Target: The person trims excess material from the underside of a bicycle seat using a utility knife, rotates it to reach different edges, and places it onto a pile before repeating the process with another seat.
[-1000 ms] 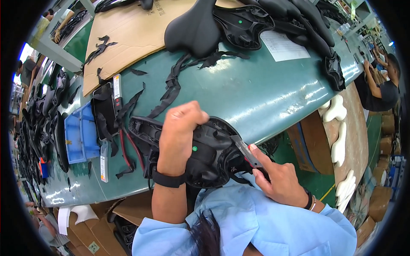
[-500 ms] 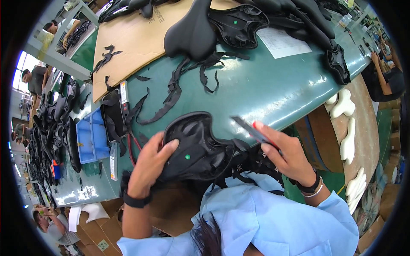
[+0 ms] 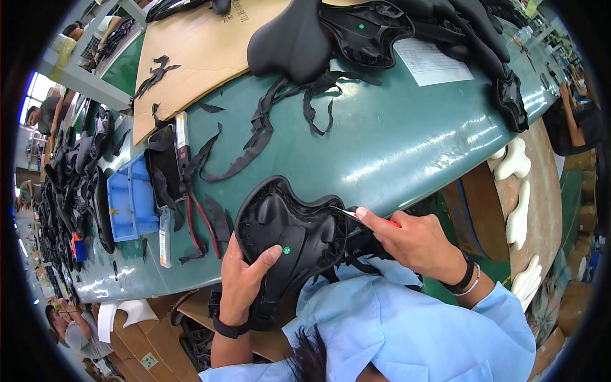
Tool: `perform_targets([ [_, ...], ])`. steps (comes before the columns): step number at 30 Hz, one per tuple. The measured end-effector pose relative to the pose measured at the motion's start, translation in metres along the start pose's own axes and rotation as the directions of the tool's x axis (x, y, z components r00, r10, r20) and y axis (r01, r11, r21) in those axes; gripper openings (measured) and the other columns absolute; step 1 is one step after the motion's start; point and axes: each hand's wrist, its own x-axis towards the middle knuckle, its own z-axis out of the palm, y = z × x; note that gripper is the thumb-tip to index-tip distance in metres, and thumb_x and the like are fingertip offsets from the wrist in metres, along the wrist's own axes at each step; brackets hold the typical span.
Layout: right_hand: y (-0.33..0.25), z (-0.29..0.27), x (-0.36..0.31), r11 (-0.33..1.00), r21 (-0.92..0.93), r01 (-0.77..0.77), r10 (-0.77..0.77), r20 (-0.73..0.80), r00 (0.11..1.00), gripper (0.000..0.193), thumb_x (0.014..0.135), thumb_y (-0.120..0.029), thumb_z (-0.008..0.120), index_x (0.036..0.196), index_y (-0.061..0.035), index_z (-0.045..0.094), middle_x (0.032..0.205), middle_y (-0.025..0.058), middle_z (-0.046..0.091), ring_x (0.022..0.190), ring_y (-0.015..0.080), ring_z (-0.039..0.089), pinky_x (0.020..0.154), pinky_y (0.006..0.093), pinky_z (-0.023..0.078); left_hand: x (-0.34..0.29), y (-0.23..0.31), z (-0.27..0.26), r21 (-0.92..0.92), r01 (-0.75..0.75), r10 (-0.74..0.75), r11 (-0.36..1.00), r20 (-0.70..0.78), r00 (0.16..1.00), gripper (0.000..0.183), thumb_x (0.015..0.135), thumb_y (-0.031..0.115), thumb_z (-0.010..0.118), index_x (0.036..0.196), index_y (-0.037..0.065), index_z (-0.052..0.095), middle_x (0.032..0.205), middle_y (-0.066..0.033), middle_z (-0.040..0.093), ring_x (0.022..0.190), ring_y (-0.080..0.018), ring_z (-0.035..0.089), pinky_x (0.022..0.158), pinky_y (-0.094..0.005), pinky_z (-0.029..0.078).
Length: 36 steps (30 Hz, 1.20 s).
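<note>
A black bicycle saddle [image 3: 299, 232] is tipped underside up over the near table edge, its hollow shell and a small green dot facing me. My left hand [image 3: 247, 270] is closed round its left side, thumb lying on the shell. In my right hand [image 3: 417, 242] is a red-handled utility knife [image 3: 349, 212]. Its thin blade meets the saddle's upper right rim, and the fingers cover most of the handle. Dark strips hang below that rim, near my blue shirt.
Black trimmed strips [image 3: 258, 130] lie across the green table [image 3: 382, 146]. Red-handled pliers [image 3: 202, 223] rest beside a blue bin [image 3: 130, 197]. Finished-looking saddles [image 3: 289, 41] and a paper sheet [image 3: 433, 60] are at the back. White foam pieces [image 3: 519, 216] sit at the right.
The knife has come left and its blade now touches the saddle rim. My left hand has turned the saddle and shifted slightly right and down, uncovering the pliers.
</note>
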Motion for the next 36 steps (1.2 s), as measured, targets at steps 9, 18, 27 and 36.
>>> perform_targets([
  [9, -0.042, 0.025, -0.043, 0.881, 0.409, -0.236, 0.237, 0.05, 0.97, 0.072, 0.09, -0.015, 0.063, 0.152, -0.013, 0.027, 0.07, 0.0152, 0.06, 0.055, 0.0333, 0.059, 0.05, 0.0452, 0.048, -0.041, -0.005, 0.048, -0.234, -0.045, -0.026, 0.971, -0.294, 0.955, 0.055, 0.087, 0.018, 0.074, 0.13, -0.003, 0.046, 0.121, -0.0114, 0.057, 0.107, -0.018, 0.056, 0.097, -0.0317, 0.044],
  [18, -0.016, 0.009, 0.005, 0.828, 0.559, -0.04, 0.195, -0.221, 0.956, 0.062, 0.086, -0.009, 0.068, 0.14, -0.0002, 0.039, 0.121, 0.0161, 0.063, 0.102, 0.0282, 0.066, 0.087, 0.0333, 0.051, -0.053, -0.006, 0.05, -0.089, -0.074, 0.041, 0.993, -0.329, 0.943, 0.053, 0.087, 0.017, 0.074, 0.128, -0.002, 0.046, 0.119, -0.0116, 0.057, 0.105, -0.018, 0.056, 0.096, -0.0317, 0.043],
  [27, -0.05, 0.019, 0.049, 0.73, 0.672, 0.121, -0.099, -0.071, 0.993, 0.051, 0.084, -0.009, 0.065, 0.131, -0.0013, 0.047, 0.115, 0.0224, 0.062, 0.1, 0.0388, 0.064, 0.087, 0.0407, 0.051, -0.017, -0.008, 0.058, -0.572, -0.235, -0.016, 0.786, -0.399, 0.917, 0.046, 0.098, 0.015, 0.057, 0.139, 0.0, 0.042, 0.132, -0.0107, 0.054, 0.115, -0.0201, 0.056, 0.101, -0.0339, 0.044],
  [36, 0.013, -0.012, 0.145, 0.73, 0.683, -0.026, 0.053, -0.019, 0.998, 0.034, 0.081, -0.009, 0.071, 0.111, -0.0025, 0.055, 0.083, -0.0008, 0.055, 0.071, 0.0085, 0.051, 0.064, 0.0249, 0.044, -0.006, 0.03, 0.052, 0.04, 0.055, -0.065, 0.998, 0.32, 0.945, 0.04, 0.096, 0.038, 0.056, 0.089, 0.0, 0.064, 0.085, -0.0122, 0.065, 0.075, -0.0225, 0.068, 0.064, -0.034, 0.052],
])
